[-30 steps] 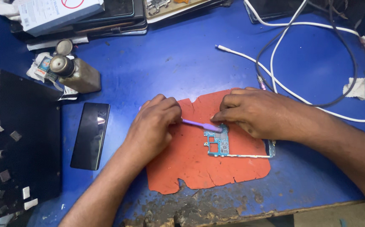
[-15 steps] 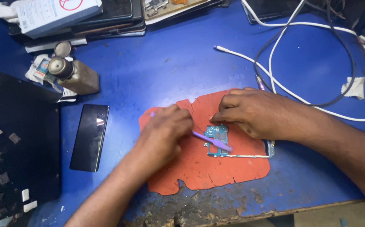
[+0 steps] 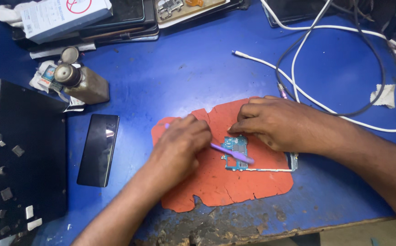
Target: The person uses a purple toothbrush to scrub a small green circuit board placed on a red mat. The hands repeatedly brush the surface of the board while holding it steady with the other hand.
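My left hand (image 3: 182, 143) grips a purple brush (image 3: 232, 153), whose head rests on a small blue-green circuit board (image 3: 235, 152). The board lies on an orange, worn mat (image 3: 234, 187) on the blue table. My right hand (image 3: 275, 123) presses down on the board's upper edge with its fingertips and holds it in place. A thin white strip and a metal frame piece (image 3: 292, 160) stick out from under my right wrist at the board's right side.
A black phone (image 3: 98, 148) lies face up left of the mat. A brass bottle (image 3: 81, 82) stands at the upper left, a black metal box (image 3: 20, 159) at the far left. White and black cables (image 3: 325, 59) loop at the upper right. The front table edge is scuffed.
My left hand swung the brush from above the board down and right onto it, then shifted slightly left. My right hand stayed on the board.
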